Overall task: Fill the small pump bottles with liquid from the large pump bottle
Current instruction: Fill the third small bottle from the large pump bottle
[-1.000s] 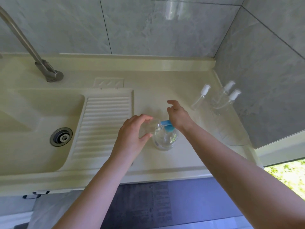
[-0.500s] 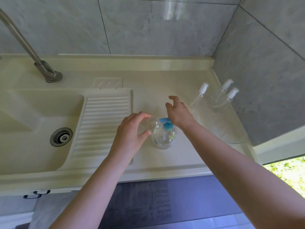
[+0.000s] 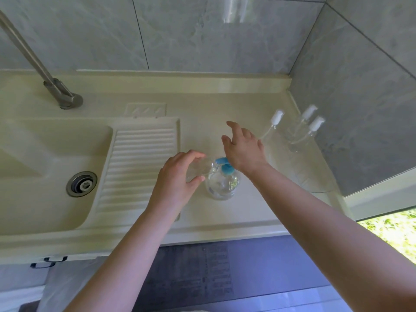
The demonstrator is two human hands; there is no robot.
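Cream sink counter against grey tiled walls

A metal faucet (image 3: 60, 95) stands far left above the basin's drain (image 3: 81, 183); a ribbed draining board (image 3: 139, 167) lies just right of the basin, a soap recess (image 3: 146, 109) beyond it.

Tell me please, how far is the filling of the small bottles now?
Done: I cannot tell; the three capped small bottles by the wall are too transparent to read a fill level. In hand: the left hand holds an open small bottle at the blue pump of the large bottle, with the right hand over the pump. Left: finishing this one and capping it.
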